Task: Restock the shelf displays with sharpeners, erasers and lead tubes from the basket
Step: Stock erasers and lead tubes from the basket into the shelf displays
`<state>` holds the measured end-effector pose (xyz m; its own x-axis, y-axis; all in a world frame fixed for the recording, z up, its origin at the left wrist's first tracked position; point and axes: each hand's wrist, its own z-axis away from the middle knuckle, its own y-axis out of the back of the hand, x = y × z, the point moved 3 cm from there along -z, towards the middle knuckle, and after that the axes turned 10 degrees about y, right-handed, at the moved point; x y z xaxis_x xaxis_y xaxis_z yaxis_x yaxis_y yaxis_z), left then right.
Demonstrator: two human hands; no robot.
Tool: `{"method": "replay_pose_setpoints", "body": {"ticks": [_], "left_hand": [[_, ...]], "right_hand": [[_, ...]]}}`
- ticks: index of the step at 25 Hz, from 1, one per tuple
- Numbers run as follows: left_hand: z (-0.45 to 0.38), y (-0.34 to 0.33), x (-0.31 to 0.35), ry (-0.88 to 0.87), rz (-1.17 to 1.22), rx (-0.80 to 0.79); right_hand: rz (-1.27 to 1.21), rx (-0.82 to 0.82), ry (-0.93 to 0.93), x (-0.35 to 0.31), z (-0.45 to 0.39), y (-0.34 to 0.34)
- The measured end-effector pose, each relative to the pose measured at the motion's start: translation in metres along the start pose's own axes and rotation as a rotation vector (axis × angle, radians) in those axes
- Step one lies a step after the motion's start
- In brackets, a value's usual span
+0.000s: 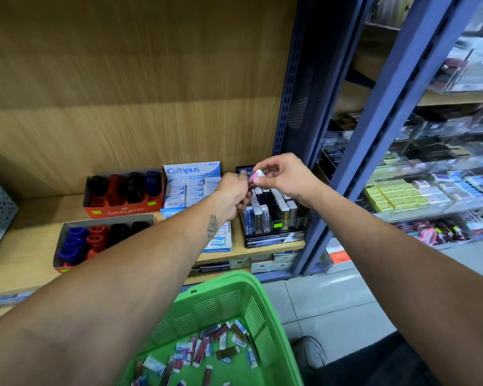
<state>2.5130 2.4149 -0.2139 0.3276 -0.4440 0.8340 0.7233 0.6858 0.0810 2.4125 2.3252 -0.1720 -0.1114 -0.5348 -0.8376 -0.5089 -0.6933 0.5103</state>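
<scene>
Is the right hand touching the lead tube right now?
Touching. The head view shows the right hand pinching the upper end of the lead tube, while the left hand grips its lower end.

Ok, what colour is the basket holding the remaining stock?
Bright green: the slotted plastic basket shows clearly in the head view, low centre, below both forearms.

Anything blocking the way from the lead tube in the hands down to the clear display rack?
Nothing visible. Both the left hand and right hand pinch the lead tube just above the clear display rack, with open air between. The rack's slots already look well filled.
</scene>
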Motion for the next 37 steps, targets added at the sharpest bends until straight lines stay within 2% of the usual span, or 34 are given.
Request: {"method": "replay_pose_setpoints", "body": {"ticks": [2,5,8,11,16,24,31,37], "left_hand": [[-0.007,-0.01,0.007,-0.044,-0.136,0.053],[-0.019,-0.011,0.01,-0.261,-0.685,0.229],[-0.024,-0.017,-0.001,-0.472,-1.077,0.127],[-0.029,-0.025,-0.013,-0.501,-1.347,0.046],[-0.037,-0.027,-0.023,-0.521,-1.394,0.009],[-0.035,-0.024,-0.025,-0.57,-1.38,-0.006],[-0.038,-0.025,-0.026,-0.553,-1.358,0.003],[-0.039,-0.024,-0.027,-0.55,-1.349,0.001]], "right_hand": [[0.103,0.036,-0.038,0.011,-0.008,0.011],[0.502,0.06,-0.103,0.028,-0.022,0.028],[0.678,-0.031,-0.192,0.044,-0.028,0.029],[0.652,-0.072,-0.208,0.056,-0.032,0.022],[0.643,-0.093,-0.208,0.071,-0.035,0.01],[0.805,-0.267,-0.176,0.069,-0.048,-0.002],[0.73,-0.236,-0.193,0.07,-0.047,-0.001],[0.828,-0.316,-0.186,0.06,-0.049,0.0]]}}
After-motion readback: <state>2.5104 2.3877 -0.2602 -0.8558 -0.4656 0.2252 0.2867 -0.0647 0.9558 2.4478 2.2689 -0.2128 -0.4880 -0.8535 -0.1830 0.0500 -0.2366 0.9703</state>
